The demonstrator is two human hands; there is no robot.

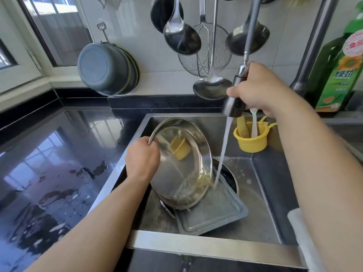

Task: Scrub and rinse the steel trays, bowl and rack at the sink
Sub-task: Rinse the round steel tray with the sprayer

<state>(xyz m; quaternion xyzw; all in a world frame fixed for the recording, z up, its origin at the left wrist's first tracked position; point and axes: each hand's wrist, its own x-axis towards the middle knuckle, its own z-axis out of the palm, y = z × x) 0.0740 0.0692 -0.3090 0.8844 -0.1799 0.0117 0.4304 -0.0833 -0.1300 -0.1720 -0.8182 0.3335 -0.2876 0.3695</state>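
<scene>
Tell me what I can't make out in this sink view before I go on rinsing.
Head view only:
- Round tray back face: turned away.
- Whatever sits under the rectangular tray: covered; only a dark curved rim shows.
- Left hand fingertips: behind the round tray's rim.
- Sprayer head controls: under the right hand.
- Green bottle: cut by the right edge.

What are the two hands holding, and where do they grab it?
The left hand grips the round steel tray by its upper rim. The right hand holds the pull-out faucet sprayer around its body.
</scene>
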